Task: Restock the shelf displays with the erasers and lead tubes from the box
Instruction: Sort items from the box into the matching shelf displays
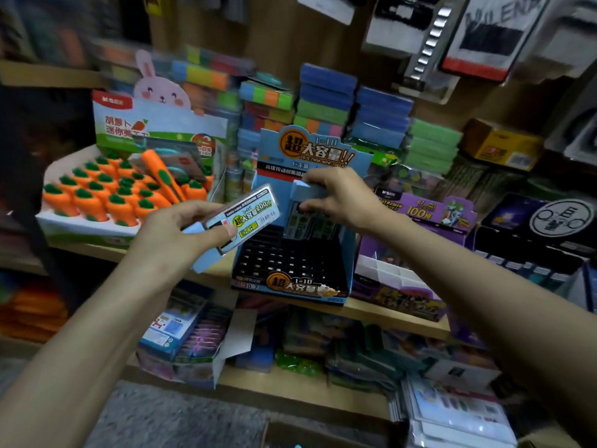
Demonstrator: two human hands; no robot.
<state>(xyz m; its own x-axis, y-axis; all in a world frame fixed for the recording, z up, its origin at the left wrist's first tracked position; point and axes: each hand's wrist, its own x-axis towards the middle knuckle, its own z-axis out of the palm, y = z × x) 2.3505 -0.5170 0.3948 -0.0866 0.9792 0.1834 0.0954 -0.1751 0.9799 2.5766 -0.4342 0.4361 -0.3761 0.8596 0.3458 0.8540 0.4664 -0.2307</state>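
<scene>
Blur smears the upper shelves, and the right hand (339, 200) hides most of the lead tube (298, 189) it pinches by its blue cap at the back of the display box (290, 286). The left hand (174, 234) pinches a second lead tube (245, 211), labelled "200", above the shelf (371, 310) front edge. The box reads "1=10", and its black front slots stand open. Carrot erasers (97, 195) sit toward the shelf's left end.
</scene>
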